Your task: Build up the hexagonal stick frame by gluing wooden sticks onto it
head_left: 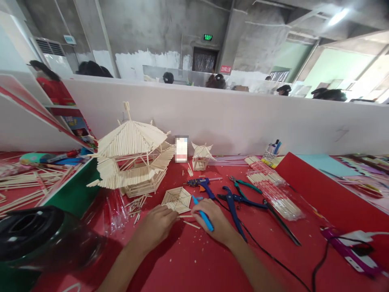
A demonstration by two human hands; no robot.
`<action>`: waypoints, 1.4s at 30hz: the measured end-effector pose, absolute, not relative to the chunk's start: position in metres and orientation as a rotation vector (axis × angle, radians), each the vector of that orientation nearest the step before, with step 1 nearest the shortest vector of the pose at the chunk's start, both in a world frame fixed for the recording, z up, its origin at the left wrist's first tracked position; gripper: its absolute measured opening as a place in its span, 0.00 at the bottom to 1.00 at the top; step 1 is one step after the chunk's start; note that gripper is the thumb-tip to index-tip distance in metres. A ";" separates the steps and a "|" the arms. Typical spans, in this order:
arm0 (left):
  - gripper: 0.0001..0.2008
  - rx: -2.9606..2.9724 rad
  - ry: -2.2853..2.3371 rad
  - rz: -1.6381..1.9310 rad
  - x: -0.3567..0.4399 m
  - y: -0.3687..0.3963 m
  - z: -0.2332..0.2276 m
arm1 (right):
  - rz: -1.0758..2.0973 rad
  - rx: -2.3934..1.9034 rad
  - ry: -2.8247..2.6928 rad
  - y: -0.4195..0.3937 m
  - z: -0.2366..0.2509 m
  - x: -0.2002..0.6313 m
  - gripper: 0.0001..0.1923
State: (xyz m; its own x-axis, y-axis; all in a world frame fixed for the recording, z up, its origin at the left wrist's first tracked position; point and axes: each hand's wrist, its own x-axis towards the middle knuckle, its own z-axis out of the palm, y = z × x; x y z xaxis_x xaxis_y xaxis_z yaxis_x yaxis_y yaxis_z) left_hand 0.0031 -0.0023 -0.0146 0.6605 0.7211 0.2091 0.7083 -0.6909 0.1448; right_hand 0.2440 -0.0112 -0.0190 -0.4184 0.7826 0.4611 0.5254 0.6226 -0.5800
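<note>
Two hands meet low at the middle of the red surface, just in front of a small flat hexagonal panel made of thin wooden sticks glued side by side. The left hand lies with its fingers curled together, fingertips touching the panel's near edge and a loose stick lying beside it. The right hand is closed around a blue-handled cutter, its tip pointing toward the panel. The panel looks very light and stiff but brittle: the sticks are slender and the joints are probably only glue, so pressure in the middle could crack it. It seems best held by its outer rim, lightly, between fingertips, or pinned flat against the surface. Behind it stands a large stick pagoda, with a small one further right. A blue glue gun, blue pliers and a packet of sticks lie to the right, near but apart from the panel.
</note>
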 end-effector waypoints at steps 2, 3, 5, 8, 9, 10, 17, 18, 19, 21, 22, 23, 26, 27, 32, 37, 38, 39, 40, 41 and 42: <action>0.16 2.810 1.228 0.370 0.002 -0.004 -0.011 | 0.415 -1.089 -2.029 -0.005 -0.018 0.249 0.06; 0.16 2.793 1.212 0.358 0.001 -0.005 -0.009 | 0.375 -1.134 -2.015 -0.001 -0.018 0.253 0.07; 0.14 2.756 1.159 0.294 -0.001 -0.009 -0.005 | 0.282 -1.233 -2.109 0.008 -0.020 0.259 0.08; 0.12 2.738 1.133 0.136 0.000 -0.015 -0.001 | 0.184 -1.386 -2.294 0.020 -0.026 0.262 0.14; 0.12 2.744 1.146 0.087 0.001 -0.018 0.000 | 0.172 -1.416 -2.319 0.022 -0.028 0.262 0.16; 0.12 2.750 1.162 0.036 0.002 -0.019 0.001 | 0.170 -1.430 -2.331 0.024 -0.029 0.261 0.18; 0.11 2.746 1.249 -0.181 0.000 -0.020 0.015 | 0.379 -1.258 -2.172 0.012 -0.023 0.256 0.12; 0.11 2.745 1.255 -0.184 -0.001 -0.019 0.016 | 0.465 -1.191 -2.109 0.007 -0.020 0.254 0.10; 0.11 2.745 1.258 -0.183 -0.002 -0.019 0.017 | 0.543 -1.132 -2.057 0.003 -0.017 0.251 0.08; 0.11 2.742 1.260 -0.175 -0.002 -0.018 0.018 | 0.645 -1.054 -2.005 -0.006 -0.014 0.243 0.06; 0.11 2.739 1.262 -0.172 -0.002 -0.017 0.017 | 0.674 -1.030 -1.994 -0.009 -0.012 0.238 0.06; 0.11 2.738 1.263 -0.170 -0.002 -0.017 0.017 | 0.695 -1.014 -1.985 -0.012 -0.012 0.235 0.05; 0.10 2.738 1.254 -0.142 -0.003 -0.016 0.017 | 0.748 -1.000 -1.967 -0.017 -0.012 0.227 0.04; 0.10 2.734 1.249 -0.112 -0.003 -0.016 0.016 | 0.767 -1.000 -1.962 -0.019 -0.013 0.226 0.04; 0.13 2.650 1.166 0.263 -0.002 -0.015 0.013 | 0.881 -0.970 -1.926 -0.025 -0.013 0.223 0.04; 0.12 2.483 1.020 0.609 0.006 -0.014 0.007 | 1.016 -0.930 -1.780 -0.028 -0.009 0.220 0.06; 0.11 2.415 1.040 0.685 0.007 -0.014 0.006 | 1.053 -0.914 -1.714 -0.027 -0.009 0.221 0.07; 0.11 2.343 1.072 0.756 0.007 -0.013 0.006 | 1.091 -0.897 -1.639 -0.026 -0.010 0.222 0.09; 0.10 2.271 1.115 0.822 0.007 -0.012 0.006 | 1.131 -0.881 -1.563 -0.025 -0.011 0.223 0.11; 0.10 2.206 1.161 0.876 0.008 -0.012 0.006 | 1.168 -0.867 -1.492 -0.023 -0.013 0.225 0.13; 0.10 2.152 1.197 0.913 0.008 -0.011 0.007 | 1.203 -0.856 -1.429 -0.022 -0.015 0.227 0.15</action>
